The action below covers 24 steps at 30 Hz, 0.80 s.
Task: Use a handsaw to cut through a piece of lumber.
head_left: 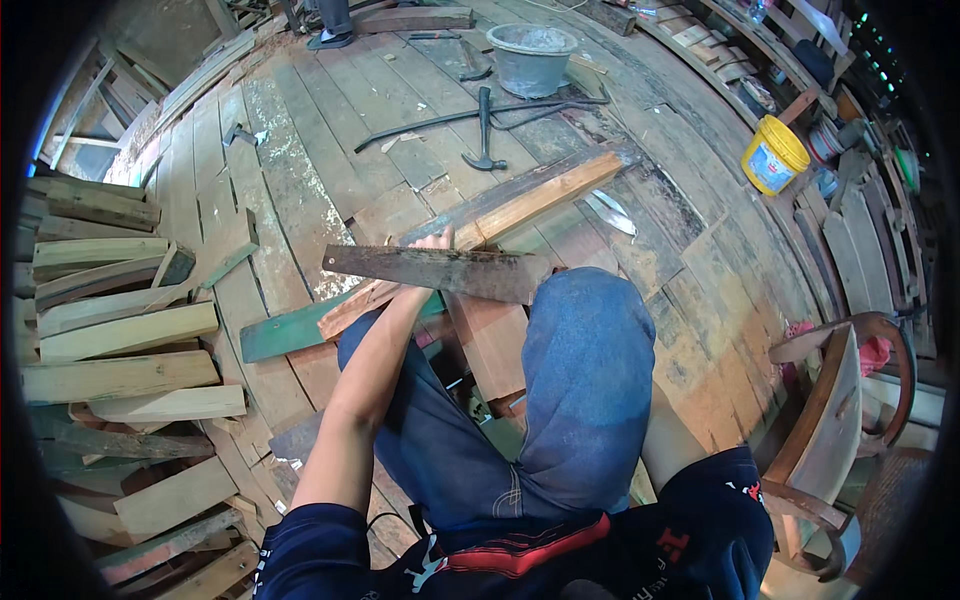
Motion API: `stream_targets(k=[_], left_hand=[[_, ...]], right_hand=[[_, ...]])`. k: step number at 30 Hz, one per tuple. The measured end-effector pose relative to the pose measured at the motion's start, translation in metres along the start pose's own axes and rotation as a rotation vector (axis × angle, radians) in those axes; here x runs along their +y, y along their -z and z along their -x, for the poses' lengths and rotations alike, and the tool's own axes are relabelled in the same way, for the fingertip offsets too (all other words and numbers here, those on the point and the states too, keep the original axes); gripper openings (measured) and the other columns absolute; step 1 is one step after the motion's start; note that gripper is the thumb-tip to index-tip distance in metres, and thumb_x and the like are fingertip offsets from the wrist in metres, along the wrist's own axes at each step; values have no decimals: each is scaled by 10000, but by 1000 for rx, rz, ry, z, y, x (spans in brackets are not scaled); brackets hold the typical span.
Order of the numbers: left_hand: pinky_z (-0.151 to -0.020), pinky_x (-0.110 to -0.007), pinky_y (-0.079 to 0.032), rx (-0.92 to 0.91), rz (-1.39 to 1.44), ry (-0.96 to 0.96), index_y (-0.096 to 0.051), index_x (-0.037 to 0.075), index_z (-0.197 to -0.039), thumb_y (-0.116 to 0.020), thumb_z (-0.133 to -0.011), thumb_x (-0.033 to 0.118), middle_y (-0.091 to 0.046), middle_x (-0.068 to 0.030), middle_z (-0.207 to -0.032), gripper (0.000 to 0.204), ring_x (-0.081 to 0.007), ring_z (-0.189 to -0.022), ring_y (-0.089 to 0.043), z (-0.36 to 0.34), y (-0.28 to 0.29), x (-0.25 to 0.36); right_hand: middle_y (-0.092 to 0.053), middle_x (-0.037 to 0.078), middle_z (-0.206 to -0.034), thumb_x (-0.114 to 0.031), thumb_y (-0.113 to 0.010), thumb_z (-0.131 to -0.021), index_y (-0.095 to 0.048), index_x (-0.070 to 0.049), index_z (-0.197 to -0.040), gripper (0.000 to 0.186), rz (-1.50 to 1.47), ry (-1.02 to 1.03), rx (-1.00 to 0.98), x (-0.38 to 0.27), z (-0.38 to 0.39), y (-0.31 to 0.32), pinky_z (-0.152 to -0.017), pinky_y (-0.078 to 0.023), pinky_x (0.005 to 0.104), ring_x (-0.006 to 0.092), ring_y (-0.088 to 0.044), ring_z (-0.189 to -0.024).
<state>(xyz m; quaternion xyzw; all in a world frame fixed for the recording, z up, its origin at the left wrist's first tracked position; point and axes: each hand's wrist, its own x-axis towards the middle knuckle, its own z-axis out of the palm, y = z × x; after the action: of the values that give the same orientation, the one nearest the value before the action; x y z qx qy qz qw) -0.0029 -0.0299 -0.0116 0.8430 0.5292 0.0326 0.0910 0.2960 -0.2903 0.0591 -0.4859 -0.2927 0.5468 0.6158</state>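
Note:
A hand saw with a worn dark blade lies across my view, its toothed edge facing away from me. The blade passes over a long wooden beam, whose near end rests by my left knee. My left hand is closed on the beam just beyond the blade, partly hidden by it. The saw's handle end disappears behind my raised right knee. My right forearm runs behind that knee too, so my right hand is hidden. Under the beam lies a green-painted board.
Ahead lie a claw hammer, a pry bar and a grey bucket. Cut timber is piled at left. A yellow pail and a wooden chair stand at right. Another person's foot shows far off.

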Motion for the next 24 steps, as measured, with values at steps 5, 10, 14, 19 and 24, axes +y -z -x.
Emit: stream_targets(k=[5, 10, 14, 19, 24], left_hand=[[-793, -545, -479, -56, 6, -29, -442, 101, -1251, -499, -875, 332, -630, -245, -967, 445, -405, -929, -637, 4, 14, 7], [-896, -528, -452, -252, 21, 14, -375, 84, -1400, -484, -889, 337, -592, -259, -1120, 581, -398, -1066, -588, -3, 15, -9], [-940, -500, -448, -245, 30, 44, -351, 83, -1424, -517, -862, 444, -581, -264, -1180, 689, -399, -1127, -562, -1, 26, 6], [-894, -486, -481, -313, 26, 118, -367, 88, -1414, -640, -777, 553, -622, -228, -1139, 834, -388, -1065, -607, -5, 38, 6], [-850, -479, -494, -282, 93, 101, -407, 59, -1370, -674, -765, 548, -643, -224, -1081, 823, -378, -1016, -628, -3, 39, 12]], right_hand=[[-602, 59, -1057, -117, -588, -841, -581, -11, -1168, 343, 1, 21, -58, -5, -16, -7, -887, -439, 281, 130, -568, -975], [-600, 58, -1059, -119, -590, -840, -580, -11, -1171, 348, -15, 25, -117, -7, -24, -21, -889, -438, 281, 129, -566, -977], [-599, 58, -1060, -121, -592, -840, -579, -11, -1174, 353, 1, 47, -129, -18, -23, -22, -891, -436, 280, 129, -565, -978], [-597, 57, -1062, -124, -595, -839, -577, -11, -1178, 358, -3, 55, -152, -21, -25, -29, -893, -435, 279, 128, -564, -981], [-596, 56, -1063, -126, -598, -838, -576, -10, -1181, 363, 1, 65, -172, -23, -21, -38, -895, -433, 278, 127, -563, -983]])
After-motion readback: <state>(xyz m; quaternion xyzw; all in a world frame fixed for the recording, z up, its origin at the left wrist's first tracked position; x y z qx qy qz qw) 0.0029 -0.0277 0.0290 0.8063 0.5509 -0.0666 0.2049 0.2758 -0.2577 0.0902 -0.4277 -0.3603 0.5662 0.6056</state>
